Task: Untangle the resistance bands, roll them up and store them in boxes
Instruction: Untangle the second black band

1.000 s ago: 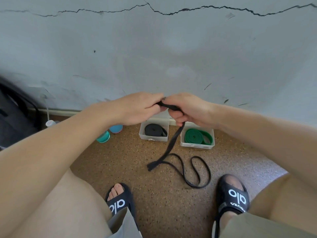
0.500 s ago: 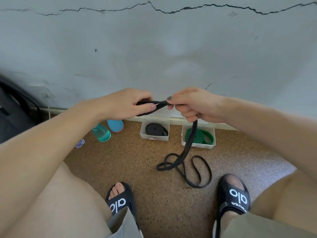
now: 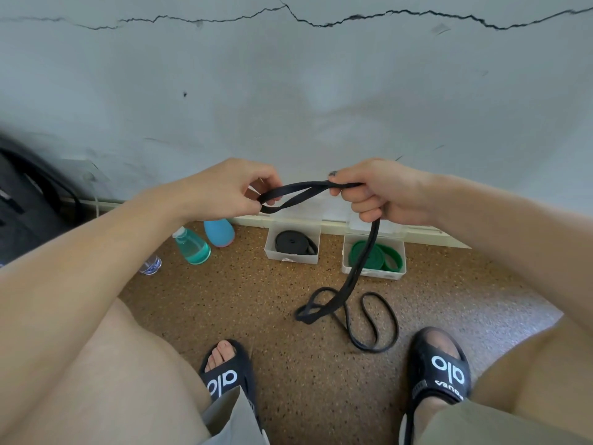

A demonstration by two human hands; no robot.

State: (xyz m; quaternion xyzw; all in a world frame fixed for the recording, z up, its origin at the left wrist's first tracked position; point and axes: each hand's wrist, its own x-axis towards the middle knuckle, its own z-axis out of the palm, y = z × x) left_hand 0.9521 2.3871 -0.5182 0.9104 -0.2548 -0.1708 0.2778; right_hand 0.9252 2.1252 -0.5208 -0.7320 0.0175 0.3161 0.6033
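I hold a long black resistance band [image 3: 359,268] in front of me. My left hand [image 3: 231,187] pinches its looped end, and my right hand [image 3: 382,191] grips it a short way along. A flat loop of band stretches between both hands. The remainder hangs down from my right hand and lies in loose loops on the floor. Against the wall stand two white boxes: the left box [image 3: 290,256] contains a rolled black band [image 3: 293,242], the right box [image 3: 373,271] a rolled green band [image 3: 385,256].
A teal spray bottle [image 3: 192,245], a blue bottle [image 3: 219,232] and a small clear bottle [image 3: 150,264] stand on the speckled brown floor at the left. A dark bag [image 3: 29,200] leans at the far left. My feet in black slides [image 3: 439,364] flank the loose band.
My hands have moved apart, drawing a longer loop of band out between them. The hanging part has swung to the right and the loops on the floor have shifted.
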